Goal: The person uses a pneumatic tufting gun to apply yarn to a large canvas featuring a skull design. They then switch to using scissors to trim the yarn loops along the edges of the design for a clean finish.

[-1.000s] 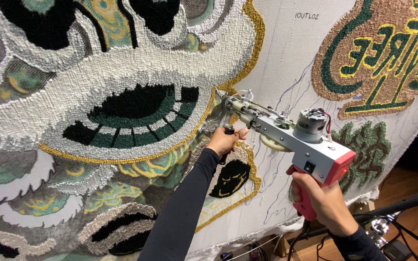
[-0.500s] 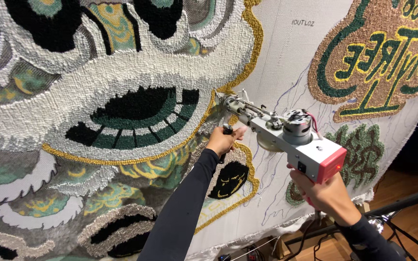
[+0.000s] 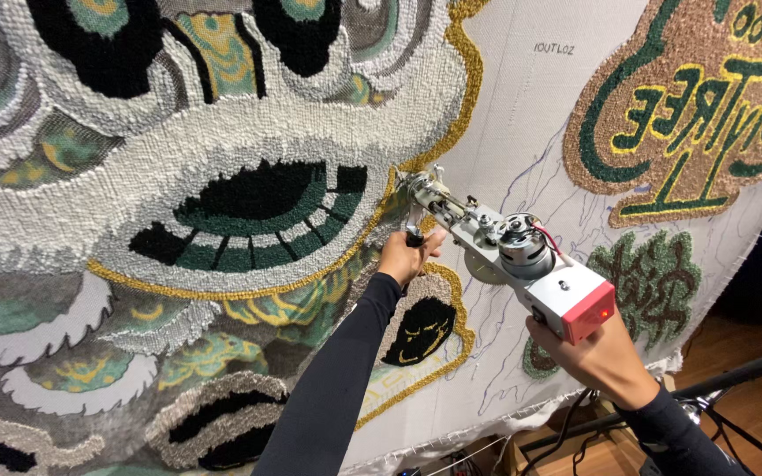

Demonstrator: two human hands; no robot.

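Two hands: my left hand (image 3: 407,257) grips the tufting gun's (image 3: 509,256) front handle, right hand (image 3: 597,357) clenches the rear grip.
Advice: I'd press its tip square against the cloth (image 3: 522,123).

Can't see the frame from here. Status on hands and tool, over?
Left hand gripping front handle, right hand on rear grip. Tufting gun nose against backing cloth beside gold outline. Nothing in the way.
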